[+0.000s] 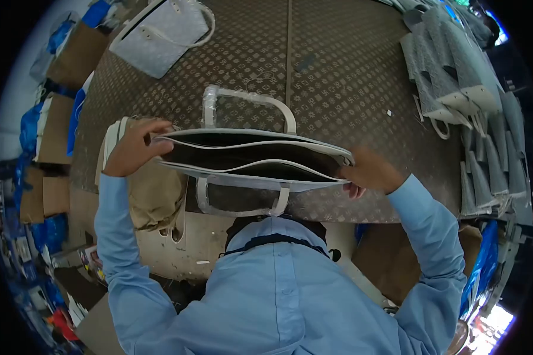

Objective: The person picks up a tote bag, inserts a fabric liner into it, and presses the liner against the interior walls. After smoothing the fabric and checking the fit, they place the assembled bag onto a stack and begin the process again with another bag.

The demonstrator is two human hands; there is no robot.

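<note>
A pale handbag [243, 180] with a dark inside and white edges stands at the near edge of the patterned table, seen from above with its top open. One white handle, partly in clear wrap, lies beyond it and the other on the near side. My left hand [137, 146] grips the bag's left end, thumb and fingers pinched on the rim. At the right end, my right hand [370, 170] holds the other corner, fingers curled round it and slightly blurred.
Another light bag [163, 36] lies at the table's far left. Grey bag pieces [450, 71] are stacked along the right side. Beside my left forearm is a tan cloth bundle [154, 195]. Cardboard boxes [56, 127] and blue plastic stand left of the patterned table [349, 77].
</note>
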